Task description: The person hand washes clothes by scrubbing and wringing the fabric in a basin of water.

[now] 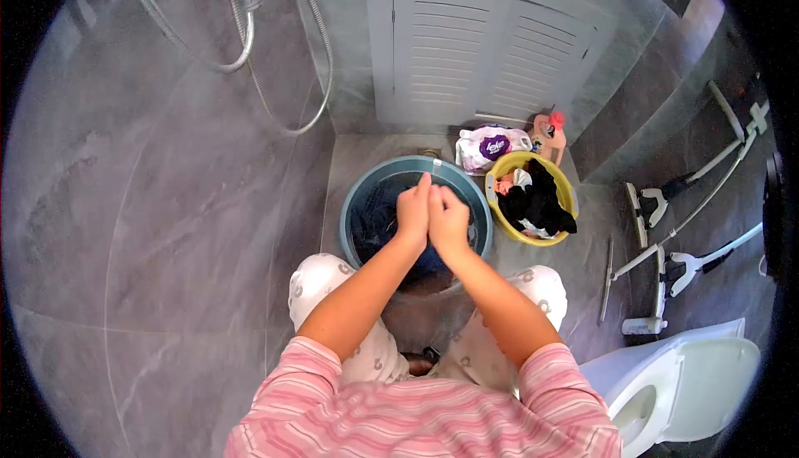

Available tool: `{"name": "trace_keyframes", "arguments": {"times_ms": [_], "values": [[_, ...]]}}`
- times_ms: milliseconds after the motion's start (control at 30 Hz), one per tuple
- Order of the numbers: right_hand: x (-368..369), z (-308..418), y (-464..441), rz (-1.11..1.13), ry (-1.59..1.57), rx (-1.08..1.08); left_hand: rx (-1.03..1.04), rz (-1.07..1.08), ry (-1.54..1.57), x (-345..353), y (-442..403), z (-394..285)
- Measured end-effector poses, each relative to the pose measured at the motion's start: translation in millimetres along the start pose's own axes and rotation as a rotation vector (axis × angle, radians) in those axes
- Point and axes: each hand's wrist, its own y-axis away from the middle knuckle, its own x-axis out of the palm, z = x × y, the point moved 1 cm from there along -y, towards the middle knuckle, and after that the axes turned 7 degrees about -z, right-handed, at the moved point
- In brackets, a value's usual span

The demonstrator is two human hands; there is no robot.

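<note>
Round blue-grey plastic basin [391, 167]: just beside the round yellow plastic tub [510, 229] of mixed clothes [524, 201].
Dark, wet-looking fabric [370, 215]: lies inside the basin, beneath both hands.
Left hand [413, 215]: narrow, fingers mostly bent, against the right hand [449, 220] above the fabric.
Right hand: narrow, fingers curled inward.
Between the palms: hidden; cannot tell whether anything is held.
Step in hand: seemingly pressing or rubbing the hands together.
Next move: gripping fabric below would call for parting and lowering the hands inside the rim.
</note>
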Motion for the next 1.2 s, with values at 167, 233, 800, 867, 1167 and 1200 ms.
{"name": "trace_keyframes", "arguments": {"times_ms": [167,233,800,867,1167,1200], "values": [[-7,-20,-34,-0.090,-0.076,0.068,0.296,0.075,-0.246,12,7,10],[-6,-16,-37,-0.121,-0.140,0.075,0.341,0.108,-0.478,6,5,2],[-15,21,-34,0.026,0.075,-0.079,0.114,-0.049,0.027,-16,-20,-18],[-2,24,0,0.101,0.124,-0.254,0.134,-0.140,0.167,-18,-25,-15],[-23,-28,-48,-0.119,-0.027,0.109,0.683,-0.058,-0.586,23,23,15],[-20,-26,-44,-0.136,-0.037,0.106,0.521,0.028,-0.555,20,23,5]]}}
